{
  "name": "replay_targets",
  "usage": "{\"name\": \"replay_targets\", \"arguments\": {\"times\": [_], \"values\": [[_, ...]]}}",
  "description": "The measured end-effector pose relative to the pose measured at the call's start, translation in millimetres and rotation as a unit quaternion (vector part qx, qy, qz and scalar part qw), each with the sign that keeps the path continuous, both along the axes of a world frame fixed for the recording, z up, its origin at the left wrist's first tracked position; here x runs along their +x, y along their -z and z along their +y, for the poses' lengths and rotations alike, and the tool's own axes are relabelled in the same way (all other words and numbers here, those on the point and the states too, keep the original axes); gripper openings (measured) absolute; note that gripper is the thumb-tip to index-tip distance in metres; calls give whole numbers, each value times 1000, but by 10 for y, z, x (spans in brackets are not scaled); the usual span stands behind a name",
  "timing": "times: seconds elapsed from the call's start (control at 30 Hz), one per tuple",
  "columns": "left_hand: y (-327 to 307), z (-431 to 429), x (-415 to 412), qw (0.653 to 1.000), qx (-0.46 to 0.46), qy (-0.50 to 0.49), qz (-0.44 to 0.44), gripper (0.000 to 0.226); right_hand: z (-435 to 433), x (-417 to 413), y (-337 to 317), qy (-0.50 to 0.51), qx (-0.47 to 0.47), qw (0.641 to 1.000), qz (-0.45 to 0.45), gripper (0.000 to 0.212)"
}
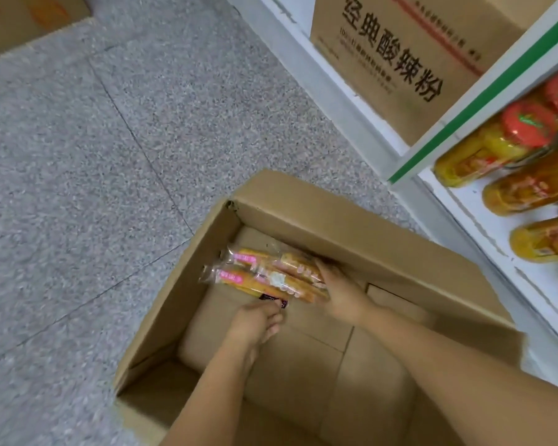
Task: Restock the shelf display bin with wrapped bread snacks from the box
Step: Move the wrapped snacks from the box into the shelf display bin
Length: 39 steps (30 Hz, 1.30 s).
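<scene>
An open cardboard box [351, 226] stands on the floor, nearly bare inside. A few wrapped bread snacks [264, 272], golden sticks in clear wrappers with pink print, lie together near its far left corner. My right hand [342, 291] reaches into the box and grips the right ends of these snacks. My left hand [255, 323] is just below them, fingers curled onto a small dark-labelled packet [276, 300] at the lower edge of the bundle. The display bin is not in view.
A white shelf unit with a green strip [484, 94] rises at the right, holding jars with red lids [496, 146] lying in rows. A printed carton [400, 59] sits on its bottom level. Another carton [23, 20] lies at top left on grey speckled floor.
</scene>
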<state>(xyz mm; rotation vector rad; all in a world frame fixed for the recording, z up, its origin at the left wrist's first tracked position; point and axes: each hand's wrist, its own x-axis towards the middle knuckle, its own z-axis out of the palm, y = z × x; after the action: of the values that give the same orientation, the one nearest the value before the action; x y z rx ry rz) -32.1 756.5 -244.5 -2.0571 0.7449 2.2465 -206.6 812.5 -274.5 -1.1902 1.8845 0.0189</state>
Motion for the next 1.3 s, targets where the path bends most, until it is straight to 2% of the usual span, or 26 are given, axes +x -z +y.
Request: {"name": "replay_targets", "arguments": {"times": [0.2,0.3,0.47,0.53,0.57,0.63,0.73,0.87,0.93,1.0,1.13,1.23,1.27,1.3], "values": [[254,360,-177,999,-13,21,42,15,228,54,214,101,42,987,-116,53],[230,460,-195,998,-22,22,54,20,296,-2,174,138,96,958,-231,42],[-14,500,-247,994,-24,26,99,46,288,-53,-216,182,135,901,-370,53],[-241,512,-247,996,-74,28,49,35,276,-81,-530,212,113,886,-398,53],[-372,514,-221,995,-102,11,13,28,282,-97,-716,231,99,879,-406,52],[-650,506,-127,992,-126,-32,-3,32,326,-125,-1097,268,80,859,-430,44],[-1178,444,-9,987,-97,-105,69,53,400,-146,-1678,274,58,855,-437,32],[-1893,427,75,967,-70,-200,143,47,467,-140,-2471,308,38,833,-457,42],[-2324,462,64,960,-69,-208,173,37,488,-157,-2921,310,9,822,-477,45],[-2788,502,18,950,-72,-226,202,26,504,-164,-3379,336,-5,795,-505,46],[-3710,586,-154,934,-74,-234,258,30,594,-180,-4268,387,-29,767,-511,47],[-4351,660,-299,947,-91,-187,245,31,707,-247,-4914,390,-53,750,-531,28],[-4570,694,-350,952,-101,-169,233,30,759,-280,-5133,382,-62,750,-536,26],[-4783,727,-405,956,-116,-152,223,30,821,-315,-5345,376,-71,751,-538,33]]}}
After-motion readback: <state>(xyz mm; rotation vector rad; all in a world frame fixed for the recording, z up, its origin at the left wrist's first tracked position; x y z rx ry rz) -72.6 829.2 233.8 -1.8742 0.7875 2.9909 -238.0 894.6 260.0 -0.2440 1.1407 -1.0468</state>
